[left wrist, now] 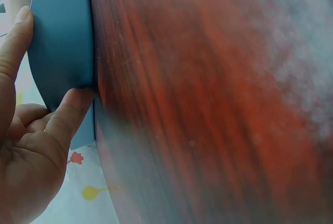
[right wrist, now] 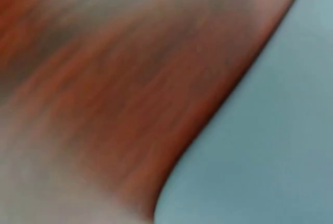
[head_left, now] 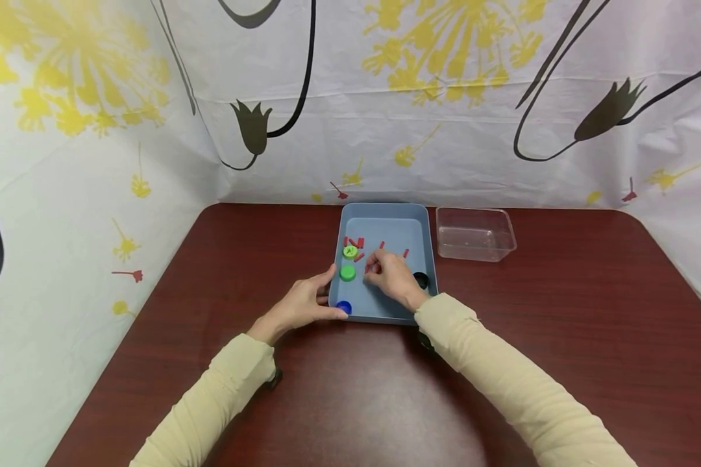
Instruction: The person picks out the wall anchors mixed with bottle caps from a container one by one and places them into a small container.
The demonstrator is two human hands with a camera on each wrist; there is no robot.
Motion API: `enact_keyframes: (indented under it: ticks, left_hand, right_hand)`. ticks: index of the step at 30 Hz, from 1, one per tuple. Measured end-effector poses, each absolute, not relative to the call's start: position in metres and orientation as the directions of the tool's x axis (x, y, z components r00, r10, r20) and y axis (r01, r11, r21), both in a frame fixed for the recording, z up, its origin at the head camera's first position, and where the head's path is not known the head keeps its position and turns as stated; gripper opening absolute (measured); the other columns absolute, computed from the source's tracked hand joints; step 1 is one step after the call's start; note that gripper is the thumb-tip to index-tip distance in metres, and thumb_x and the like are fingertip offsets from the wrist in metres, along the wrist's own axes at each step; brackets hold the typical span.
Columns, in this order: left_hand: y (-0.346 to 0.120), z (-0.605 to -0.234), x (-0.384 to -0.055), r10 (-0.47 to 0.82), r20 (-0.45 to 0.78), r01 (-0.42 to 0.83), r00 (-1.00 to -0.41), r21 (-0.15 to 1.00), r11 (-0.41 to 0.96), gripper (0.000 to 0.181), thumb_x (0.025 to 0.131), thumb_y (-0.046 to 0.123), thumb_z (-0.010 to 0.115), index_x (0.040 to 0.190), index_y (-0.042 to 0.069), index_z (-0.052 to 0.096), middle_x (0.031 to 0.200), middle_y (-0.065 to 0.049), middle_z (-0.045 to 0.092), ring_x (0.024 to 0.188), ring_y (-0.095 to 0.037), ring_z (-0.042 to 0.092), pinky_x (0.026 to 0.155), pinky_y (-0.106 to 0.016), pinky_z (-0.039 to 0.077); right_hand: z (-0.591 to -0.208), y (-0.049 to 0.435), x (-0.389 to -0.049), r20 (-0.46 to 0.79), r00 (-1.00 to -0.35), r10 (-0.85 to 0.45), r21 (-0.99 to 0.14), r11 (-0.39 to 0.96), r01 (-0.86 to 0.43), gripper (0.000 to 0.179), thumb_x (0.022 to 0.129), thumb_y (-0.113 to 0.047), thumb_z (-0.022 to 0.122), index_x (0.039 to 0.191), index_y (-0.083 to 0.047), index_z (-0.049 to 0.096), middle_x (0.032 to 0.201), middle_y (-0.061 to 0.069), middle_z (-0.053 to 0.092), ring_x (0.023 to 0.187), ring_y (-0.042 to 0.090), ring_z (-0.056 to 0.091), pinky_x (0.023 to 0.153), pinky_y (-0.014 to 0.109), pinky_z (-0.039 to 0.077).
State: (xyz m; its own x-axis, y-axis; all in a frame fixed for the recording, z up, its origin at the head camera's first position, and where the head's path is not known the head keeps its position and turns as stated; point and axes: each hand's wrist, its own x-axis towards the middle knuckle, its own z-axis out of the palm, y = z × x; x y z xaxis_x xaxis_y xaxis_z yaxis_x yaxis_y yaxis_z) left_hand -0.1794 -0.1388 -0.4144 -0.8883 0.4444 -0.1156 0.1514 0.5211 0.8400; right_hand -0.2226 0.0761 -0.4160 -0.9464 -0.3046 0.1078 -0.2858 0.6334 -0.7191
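A blue tray [head_left: 385, 227] stands on the table, seen over its side walls in the left wrist view. My left hand [head_left: 300, 303] holds its near left corner, thumb on the front wall and fingers along the side. Inside, my right hand [head_left: 393, 275] has thumb and fingertips pinched together low over the middle, with a trace of a small red stick at the tips. More red sticks [head_left: 359, 257] lie scattered in the tray. Down the left side are a yellow-green cap [head_left: 350, 252], a green cap [head_left: 347, 273] and a blue cap [head_left: 344, 307]. A black cap [head_left: 421, 280] sits at the right wall.
A clear plastic container [head_left: 476, 235] stands just right of the tray at the back. The dark red wooden table [head_left: 561, 311] runs back to a white patterned cloth [head_left: 339, 130]. The right wrist view shows only the tray's outer wall [right wrist: 270, 130] and blurred wood.
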Motion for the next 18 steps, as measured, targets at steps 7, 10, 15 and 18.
enact_keyframes:
  ticks: [7, 10, 15, 18]
  left_hand:
    - [-0.139, -0.414, -0.179, 0.425, -0.134, 0.128, -0.895, 0.836, 0.534, 0.103, 0.072, 0.029, 0.081, 0.151, 0.010, 0.017, 0.150, -0.010, 0.034, 0.119, -0.025, 0.056, 0.090, -0.034, 0.051]
    - [-0.139, -0.414, -0.179, 0.428, -0.135, 0.131, -0.894, 0.834, 0.536, 0.103, 0.072, 0.030, 0.081, 0.151, 0.011, 0.017, 0.151, -0.010, 0.033, 0.120, -0.025, 0.055, 0.090, -0.034, 0.051]
    - [-0.140, -0.414, -0.179, 0.438, -0.130, 0.141, -0.889, 0.835, 0.532, 0.104, 0.072, 0.032, 0.081, 0.151, 0.010, 0.017, 0.152, -0.009, 0.030, 0.121, -0.025, 0.054, 0.091, -0.034, 0.050]
    - [-0.140, -0.414, -0.179, 0.442, -0.127, 0.146, -0.888, 0.834, 0.532, 0.104, 0.072, 0.033, 0.081, 0.151, 0.010, 0.017, 0.152, -0.010, 0.030, 0.121, -0.026, 0.053, 0.091, -0.034, 0.050]
  right_hand:
    - [-0.401, 0.089, -0.222, 0.166, -0.947, -0.275, -0.721, 0.622, -0.306, 0.014, 0.083, -0.004, 0.070, 0.094, 0.001, 0.063, 0.075, 0.006, 0.060, 0.066, 0.013, 0.053, 0.059, 0.019, 0.041]
    - [-0.393, 0.100, -0.223, 0.231, -0.940, -0.253, -0.720, 0.605, -0.340, 0.017, 0.083, -0.005, 0.070, 0.097, 0.002, 0.064, 0.076, 0.008, 0.061, 0.069, 0.016, 0.057, 0.060, 0.021, 0.044]
    - [-0.382, 0.127, -0.229, 0.333, -0.922, -0.196, -0.692, 0.613, -0.380, 0.021, 0.085, -0.007, 0.069, 0.103, 0.002, 0.064, 0.078, 0.011, 0.063, 0.072, 0.022, 0.061, 0.061, 0.022, 0.047]
    - [-0.379, 0.149, -0.235, 0.360, -0.924, -0.131, -0.694, 0.624, -0.359, 0.023, 0.085, -0.008, 0.069, 0.105, 0.001, 0.064, 0.079, 0.013, 0.063, 0.069, 0.017, 0.059, 0.058, 0.017, 0.045]
